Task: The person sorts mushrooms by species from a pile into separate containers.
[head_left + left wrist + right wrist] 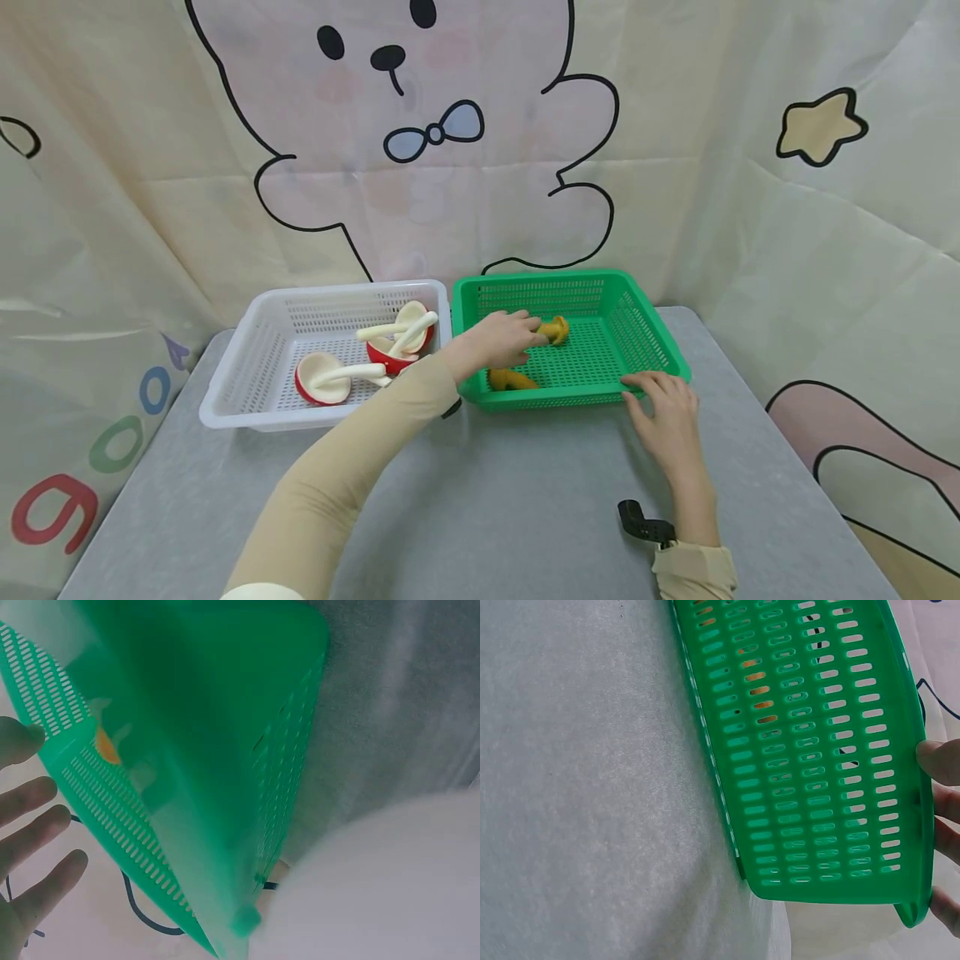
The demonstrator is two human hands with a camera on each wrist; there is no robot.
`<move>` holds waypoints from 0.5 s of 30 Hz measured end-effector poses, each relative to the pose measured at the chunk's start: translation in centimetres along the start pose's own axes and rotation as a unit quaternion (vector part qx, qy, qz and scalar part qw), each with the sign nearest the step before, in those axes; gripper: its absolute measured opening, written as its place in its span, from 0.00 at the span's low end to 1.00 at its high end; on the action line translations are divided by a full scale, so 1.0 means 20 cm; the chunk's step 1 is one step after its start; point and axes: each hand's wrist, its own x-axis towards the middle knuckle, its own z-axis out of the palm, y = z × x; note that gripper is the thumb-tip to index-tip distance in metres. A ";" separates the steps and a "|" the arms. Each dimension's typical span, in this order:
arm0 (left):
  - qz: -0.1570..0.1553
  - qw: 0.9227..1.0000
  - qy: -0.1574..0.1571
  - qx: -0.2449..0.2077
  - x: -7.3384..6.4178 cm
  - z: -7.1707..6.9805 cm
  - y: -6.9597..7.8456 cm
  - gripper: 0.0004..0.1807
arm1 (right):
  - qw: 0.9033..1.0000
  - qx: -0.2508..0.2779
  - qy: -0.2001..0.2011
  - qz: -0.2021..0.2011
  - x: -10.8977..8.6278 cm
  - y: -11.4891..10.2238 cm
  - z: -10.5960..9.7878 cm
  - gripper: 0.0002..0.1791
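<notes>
My left hand (pixel 502 337) reaches over the green basket (pixel 600 358) with its fingers spread; the left wrist view shows nothing between them. By its fingertips a yellow-brown mushroom (pixel 556 330) lies in the basket. Another yellow-brown piece (pixel 512 380), curved and partly hidden under the hand, lies near the front wall. At the basket's front right corner, my right hand (pixel 663 417) grips the rim, thumb (pixel 939 760) on the outer side and fingers over the edge.
To the left stands a white basket (pixel 247 367) holding several red-capped mushrooms (pixel 322 379) with white stems. Its right side is close against the green basket. Both stand on a grey table (pixel 480 500), with a printed curtain (pixel 510 200) behind.
</notes>
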 end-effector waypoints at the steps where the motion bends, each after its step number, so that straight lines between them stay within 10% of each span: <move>1: -0.002 1.000 -0.001 -0.003 -0.01 0.00 0.00 0.20 | 1.000 0.001 0.000 -0.001 0.00 0.00 0.00 0.12; 15: -0.026 0.998 0.047 -0.039 -0.19 -0.01 0.09 0.19 | 1.000 -0.025 0.004 -0.014 0.02 0.01 -0.01 0.11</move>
